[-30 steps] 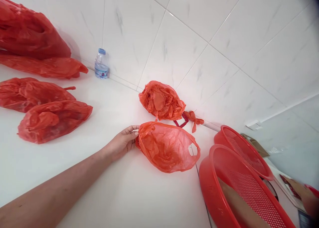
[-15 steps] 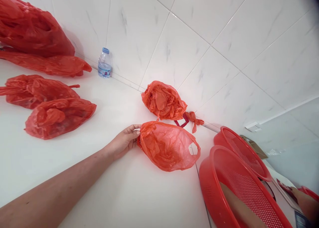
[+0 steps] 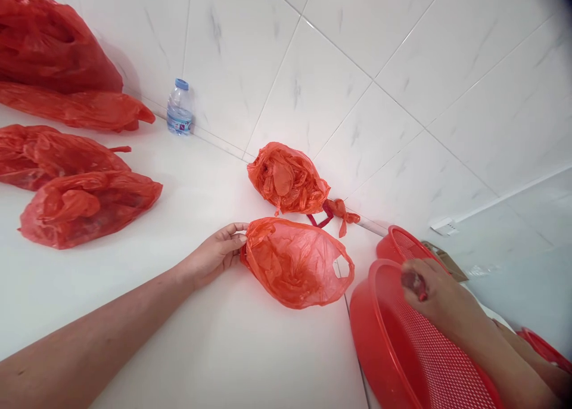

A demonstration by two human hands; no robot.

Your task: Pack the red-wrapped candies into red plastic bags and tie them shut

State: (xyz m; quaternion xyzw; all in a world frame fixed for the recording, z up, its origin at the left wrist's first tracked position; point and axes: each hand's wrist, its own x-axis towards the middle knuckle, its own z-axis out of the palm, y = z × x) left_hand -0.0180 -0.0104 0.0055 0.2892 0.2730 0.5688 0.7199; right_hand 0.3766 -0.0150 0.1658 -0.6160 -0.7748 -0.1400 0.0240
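My left hand (image 3: 215, 255) lies on the white counter, its fingers curled on the near edge of a flattened red plastic bag (image 3: 297, 265). Just beyond that bag sits a bunched orange-red plastic bag (image 3: 286, 179), with a knotted red bag end (image 3: 339, 211) beside it. My right hand (image 3: 435, 298) is a closed fist over the rim of a red mesh colander (image 3: 370, 328). A small red piece shows between its fingers, but I cannot tell what it is.
A second red colander (image 3: 404, 245) stands behind the first. Several stuffed red plastic bags (image 3: 87, 209) lie at the left of the white counter (image 3: 134, 319). A water bottle (image 3: 179, 108) stands against the tiled wall (image 3: 402, 57). Cardboard (image 3: 447, 260) shows beyond the colanders.
My right hand has moved up from the lower right corner and now lies over the near colander. My left hand stays at the bag's edge.
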